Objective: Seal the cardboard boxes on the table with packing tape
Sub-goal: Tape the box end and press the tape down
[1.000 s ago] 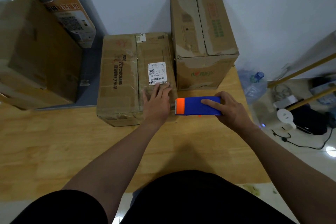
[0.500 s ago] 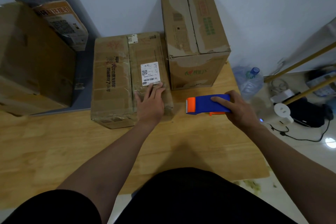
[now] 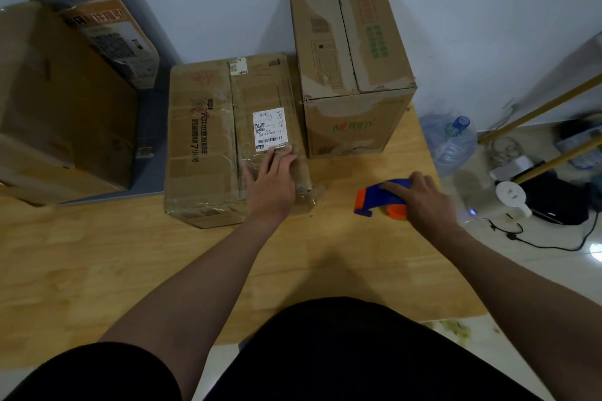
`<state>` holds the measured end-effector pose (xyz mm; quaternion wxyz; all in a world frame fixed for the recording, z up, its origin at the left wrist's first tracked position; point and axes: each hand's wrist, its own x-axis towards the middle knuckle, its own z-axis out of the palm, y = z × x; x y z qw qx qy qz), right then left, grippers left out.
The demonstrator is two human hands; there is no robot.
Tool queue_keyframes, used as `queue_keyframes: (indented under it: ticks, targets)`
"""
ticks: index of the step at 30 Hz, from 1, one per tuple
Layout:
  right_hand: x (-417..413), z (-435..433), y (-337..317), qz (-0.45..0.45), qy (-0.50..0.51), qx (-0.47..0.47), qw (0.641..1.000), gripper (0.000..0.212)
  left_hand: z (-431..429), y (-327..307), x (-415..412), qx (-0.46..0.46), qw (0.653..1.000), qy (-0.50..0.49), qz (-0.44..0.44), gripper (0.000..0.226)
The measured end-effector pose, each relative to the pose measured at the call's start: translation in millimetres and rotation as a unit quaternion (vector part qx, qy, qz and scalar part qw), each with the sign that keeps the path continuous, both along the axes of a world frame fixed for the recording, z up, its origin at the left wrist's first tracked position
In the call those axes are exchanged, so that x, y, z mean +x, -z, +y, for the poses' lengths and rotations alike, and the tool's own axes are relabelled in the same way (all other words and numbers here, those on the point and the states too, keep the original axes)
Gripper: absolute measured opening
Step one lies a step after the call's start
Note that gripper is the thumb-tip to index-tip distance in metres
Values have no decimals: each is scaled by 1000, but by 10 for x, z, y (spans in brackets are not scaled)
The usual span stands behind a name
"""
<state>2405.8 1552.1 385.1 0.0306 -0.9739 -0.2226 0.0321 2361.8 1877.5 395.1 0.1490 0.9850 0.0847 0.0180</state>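
Dispenser pulled clear of the box, so this strip looks finished.
On the table [image 3: 97, 270], my flat left hand [image 3: 272, 179] presses the low box [image 3: 202, 140]; my right hand [image 3: 423, 198], now well apart, grips the tape dispenser [image 3: 378, 197], lowered toward the tabletop.

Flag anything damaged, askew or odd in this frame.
The taller box has its outer paper torn away along the top edges and front. On the low box, a crumpled clear tape end sticks out loose past the front right corner, beside the left hand.
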Motion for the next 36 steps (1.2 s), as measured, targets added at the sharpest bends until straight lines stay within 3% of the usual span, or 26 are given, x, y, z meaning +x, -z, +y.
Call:
queue_keyframes:
  ticks: [3, 8, 14, 20, 24, 31, 34, 36]
  targets:
    - [23, -229, 111, 63, 114, 78, 988, 60, -17, 20, 36, 13, 1000, -4, -2, 49]
    - [107, 25, 167, 269, 231, 203, 913, 77, -45, 37, 81, 13, 1000, -12, -6, 41]
    - [-46, 253, 388, 390, 313, 210, 840, 72, -62, 13, 116, 5, 1000, -17, 9, 41]
    - [-43, 279, 377, 328, 271, 116, 898, 62, -53, -66, 117, -5, 1000, -11, 19, 43]
    - [26, 419, 222, 291, 241, 64, 923, 67, -12, -142, 112, -49, 998, -1, 26, 49]
    - [-9, 1027, -293, 144, 80, 152, 975, 70, 487, -402, -256, -103, 994, 29, -28, 52]
    - [-92, 1331, -409, 71, -34, 215, 973, 70, 806, -486, -606, -104, 992, 43, -57, 38]
    - [-191, 1559, -482, 65, -74, 222, 970, 71, 992, -527, -836, -111, 993, 22, -32, 35]
